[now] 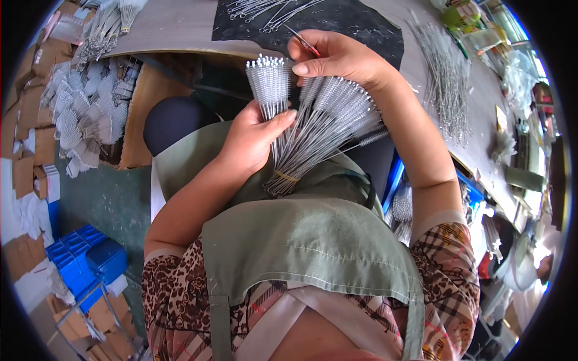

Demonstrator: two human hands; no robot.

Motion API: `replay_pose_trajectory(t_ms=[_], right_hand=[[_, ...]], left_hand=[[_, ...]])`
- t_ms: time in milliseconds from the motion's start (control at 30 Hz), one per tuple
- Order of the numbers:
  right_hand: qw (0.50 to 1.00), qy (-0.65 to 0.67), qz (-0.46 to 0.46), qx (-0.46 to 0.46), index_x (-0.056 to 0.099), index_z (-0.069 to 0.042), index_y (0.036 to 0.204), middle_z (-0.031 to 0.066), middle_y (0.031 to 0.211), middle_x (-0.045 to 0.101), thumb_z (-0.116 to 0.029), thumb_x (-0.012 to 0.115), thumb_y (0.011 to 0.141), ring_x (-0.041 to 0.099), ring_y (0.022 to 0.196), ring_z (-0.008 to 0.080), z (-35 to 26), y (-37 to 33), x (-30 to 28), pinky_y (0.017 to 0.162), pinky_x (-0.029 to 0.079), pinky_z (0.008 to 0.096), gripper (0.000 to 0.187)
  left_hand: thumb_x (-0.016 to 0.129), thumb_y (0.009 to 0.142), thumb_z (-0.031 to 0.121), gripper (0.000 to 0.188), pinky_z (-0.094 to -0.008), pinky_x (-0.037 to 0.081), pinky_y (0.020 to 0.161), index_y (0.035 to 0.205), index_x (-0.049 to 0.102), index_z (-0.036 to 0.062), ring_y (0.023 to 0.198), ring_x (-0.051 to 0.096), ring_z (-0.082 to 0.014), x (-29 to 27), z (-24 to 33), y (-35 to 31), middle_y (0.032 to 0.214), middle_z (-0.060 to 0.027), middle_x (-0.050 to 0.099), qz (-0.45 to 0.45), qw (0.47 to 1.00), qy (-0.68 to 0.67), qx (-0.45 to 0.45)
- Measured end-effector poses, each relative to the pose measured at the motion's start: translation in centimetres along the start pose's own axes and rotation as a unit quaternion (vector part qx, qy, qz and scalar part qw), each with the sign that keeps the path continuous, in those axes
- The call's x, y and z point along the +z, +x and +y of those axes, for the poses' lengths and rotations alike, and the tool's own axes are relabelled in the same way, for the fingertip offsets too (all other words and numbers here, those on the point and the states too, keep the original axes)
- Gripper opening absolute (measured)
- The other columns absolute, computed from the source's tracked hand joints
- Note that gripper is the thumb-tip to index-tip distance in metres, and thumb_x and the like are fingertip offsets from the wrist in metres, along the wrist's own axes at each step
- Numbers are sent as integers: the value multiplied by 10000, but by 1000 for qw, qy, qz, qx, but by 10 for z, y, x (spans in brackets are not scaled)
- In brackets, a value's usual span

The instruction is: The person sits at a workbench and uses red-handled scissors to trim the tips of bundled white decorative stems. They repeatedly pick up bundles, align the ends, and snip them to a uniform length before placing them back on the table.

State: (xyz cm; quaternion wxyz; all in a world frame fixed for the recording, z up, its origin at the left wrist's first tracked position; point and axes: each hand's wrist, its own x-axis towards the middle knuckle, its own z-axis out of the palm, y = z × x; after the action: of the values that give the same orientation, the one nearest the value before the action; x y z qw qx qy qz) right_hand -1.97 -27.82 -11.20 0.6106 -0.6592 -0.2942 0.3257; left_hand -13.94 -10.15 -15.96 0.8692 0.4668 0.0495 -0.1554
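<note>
A fanned bundle of thin wire tube brushes (313, 133) with white bristles rests upright over my lap. A yellowish band (285, 176) ties its wire stems near the bottom. My left hand (256, 133) is closed round part of the bundle, its thumb pressed across the stems, parting a tight clump from the wider fan. Just above the brush tips, my right hand (340, 59) is closed on a small pointed metal tool with red on its handle (308, 47); its exact kind is partly hidden by the fingers. That hand's thumb is close to the bristle ends.
On the table ahead, a black mat (355, 33) carries loose looped wire brushes (274, 12). More brushes (445, 78) lie to the right. At left stand a carton of bundled brushes (90, 114) and blue crates (84, 256). A green apron (307, 240) covers my lap.
</note>
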Motion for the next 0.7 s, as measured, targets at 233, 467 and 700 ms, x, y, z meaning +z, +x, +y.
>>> replay_pose_trajectory(t_ms=[233,467,700], right_hand=[[999,-17,-19,-22,533,-60,863,-29,761,546,-90,679,746,513,775,57,8,6,-2,738,417,203,189],[1000,-29,-7,-2,531,-67,808,-26,755,547,-152,694,759,542,740,76,3,-1,-2,707,438,218,190],[999,-27,-1,-20,558,-69,823,-31,768,548,-165,698,760,534,736,73,3,3,0,709,429,216,181]], left_hand=[[544,847,17,207,-296,452,813,1050,519,-10,898,569,-147,-6,-6,-2,965,-74,597,3,999,28,24],[552,827,-12,184,-266,473,750,1004,506,-11,809,568,-118,-2,-1,-1,893,-56,574,10,999,34,11],[606,791,-16,194,-252,486,676,960,511,-3,753,569,-114,-2,-1,3,851,-49,567,25,999,36,-4]])
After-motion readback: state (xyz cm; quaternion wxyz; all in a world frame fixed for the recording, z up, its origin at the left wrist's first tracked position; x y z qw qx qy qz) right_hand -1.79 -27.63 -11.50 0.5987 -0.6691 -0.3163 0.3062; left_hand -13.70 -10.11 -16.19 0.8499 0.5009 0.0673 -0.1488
